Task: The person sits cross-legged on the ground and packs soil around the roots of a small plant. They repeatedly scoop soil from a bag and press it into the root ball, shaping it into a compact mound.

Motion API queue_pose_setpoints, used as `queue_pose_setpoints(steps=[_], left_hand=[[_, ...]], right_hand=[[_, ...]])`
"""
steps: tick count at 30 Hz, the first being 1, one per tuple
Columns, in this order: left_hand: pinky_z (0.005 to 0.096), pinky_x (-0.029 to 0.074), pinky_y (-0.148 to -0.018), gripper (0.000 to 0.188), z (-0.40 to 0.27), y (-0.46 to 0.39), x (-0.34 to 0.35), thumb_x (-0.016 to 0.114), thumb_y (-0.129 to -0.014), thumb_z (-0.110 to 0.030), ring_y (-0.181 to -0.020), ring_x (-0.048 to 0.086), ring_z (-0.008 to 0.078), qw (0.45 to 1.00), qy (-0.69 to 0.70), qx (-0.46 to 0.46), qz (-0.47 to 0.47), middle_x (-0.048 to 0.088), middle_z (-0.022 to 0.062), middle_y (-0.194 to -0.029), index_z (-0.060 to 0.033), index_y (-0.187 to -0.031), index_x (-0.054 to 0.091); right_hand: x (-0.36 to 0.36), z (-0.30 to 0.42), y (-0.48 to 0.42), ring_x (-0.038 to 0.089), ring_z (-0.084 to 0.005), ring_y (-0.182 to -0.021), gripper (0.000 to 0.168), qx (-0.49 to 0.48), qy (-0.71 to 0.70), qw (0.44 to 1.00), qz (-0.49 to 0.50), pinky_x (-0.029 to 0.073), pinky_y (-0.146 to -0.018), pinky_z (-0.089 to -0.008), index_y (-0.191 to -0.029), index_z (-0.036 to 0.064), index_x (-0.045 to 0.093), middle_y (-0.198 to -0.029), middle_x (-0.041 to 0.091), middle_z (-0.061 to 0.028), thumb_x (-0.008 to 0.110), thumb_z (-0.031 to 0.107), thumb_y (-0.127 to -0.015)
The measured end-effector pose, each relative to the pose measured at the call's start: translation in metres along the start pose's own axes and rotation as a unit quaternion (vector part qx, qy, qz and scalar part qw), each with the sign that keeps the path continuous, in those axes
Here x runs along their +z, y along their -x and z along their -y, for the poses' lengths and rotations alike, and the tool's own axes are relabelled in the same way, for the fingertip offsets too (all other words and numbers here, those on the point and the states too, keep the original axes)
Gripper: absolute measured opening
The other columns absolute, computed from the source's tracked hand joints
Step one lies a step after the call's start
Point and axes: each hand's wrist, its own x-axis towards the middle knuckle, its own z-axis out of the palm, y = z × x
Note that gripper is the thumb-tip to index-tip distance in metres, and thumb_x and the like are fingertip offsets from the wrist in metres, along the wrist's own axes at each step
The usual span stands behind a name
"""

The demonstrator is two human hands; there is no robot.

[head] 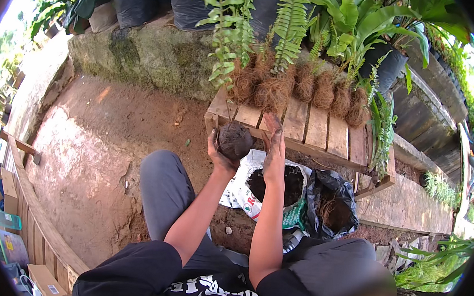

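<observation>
A round ball of dark soil (235, 140) rests in my left hand (220, 158), whose soiled fingers cup it from the left and below. A little to the right of the ball, my right hand (276, 153) is raised with its palm turned towards it. Its fingers are stretched out, dirty and empty. Below my right hand stands a white plastic sack (239, 176) with its top rolled down and dark soil (294, 186) inside. Beside it a black plastic bag (351, 207) contains brown coir fibre (329, 208).
Several fern root balls wrapped in brown fibre (272, 93) line a slatted wooden bench (295, 120) ahead. Behind it, potted plants in black bags (135, 2) stand on a mossy stone ledge (156, 58). At the left is a wooden rail (43, 220) with boxes (45, 281) beyond.
</observation>
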Motion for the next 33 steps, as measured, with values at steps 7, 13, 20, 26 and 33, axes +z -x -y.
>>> queue_pose_setpoints(steps=[7, 13, 20, 26, 33], left_hand=[[0.0452, 0.042, -0.102, 0.070, -0.005, 0.008, 0.013, 0.036, -0.090, -0.062, -0.114, 0.056, 0.0304, 0.996, 0.029, -0.020, 0.081, 0.058, 0.0123, -0.127, -0.0052, -0.129, 0.052], [0.0447, 0.039, -0.105, 0.080, -0.005, -0.006, 0.012, 0.029, -0.091, -0.070, -0.121, 0.051, 0.0284, 0.989, -0.147, 0.030, -0.010, 0.053, 0.0141, -0.131, -0.0044, -0.134, 0.045], [0.0426, 0.035, -0.108, 0.070, -0.011, 0.012, 0.035, 0.029, -0.096, -0.060, -0.123, 0.049, 0.0284, 0.953, -0.239, 0.149, 0.114, 0.050, 0.0142, -0.133, -0.0048, -0.137, 0.039], [0.0365, 0.047, -0.095, 0.072, -0.016, 0.001, 0.022, 0.049, -0.092, -0.059, -0.111, 0.057, 0.0223, 0.923, -0.316, 0.183, 0.123, 0.055, 0.0137, -0.122, -0.0010, -0.134, 0.043], [0.0309, 0.048, -0.088, 0.047, -0.013, 0.015, 0.031, 0.075, -0.082, -0.021, -0.097, 0.060, 0.0164, 0.905, -0.369, 0.201, 0.064, 0.062, 0.0097, -0.107, 0.0016, -0.118, 0.054]], right_hand=[[0.015, -0.011, 0.020, 0.036, -0.0267, -0.135, 0.085, 0.039, 0.044, 0.995, 0.085, 0.028, -0.111, -0.0382, -0.147, 0.003, 0.027, -0.144, 0.039, -0.0186, 0.072, 0.039, -0.084], [0.028, 0.000, 0.020, 0.049, -0.0242, -0.121, 0.078, 0.029, -0.084, 0.996, 0.028, 0.038, -0.104, -0.0371, -0.139, 0.001, 0.033, -0.130, 0.051, -0.0167, 0.078, 0.027, -0.081], [0.038, -0.004, 0.024, 0.047, -0.0267, -0.123, 0.077, -0.044, -0.083, 0.994, -0.060, 0.038, -0.104, -0.0383, -0.141, 0.001, 0.028, -0.130, 0.048, -0.0185, 0.069, 0.037, -0.086], [0.019, -0.023, 0.023, 0.040, -0.0276, -0.106, 0.081, -0.023, 0.108, 0.994, 0.022, 0.009, -0.114, -0.0498, -0.147, 0.009, 0.026, -0.119, 0.044, -0.0187, 0.027, 0.070, -0.092], [-0.031, -0.004, 0.022, 0.034, -0.0234, -0.138, 0.062, 0.135, -0.042, 0.988, 0.063, 0.028, -0.111, -0.0341, -0.147, 0.012, 0.035, -0.147, 0.040, -0.0109, 0.045, 0.048, -0.098]])
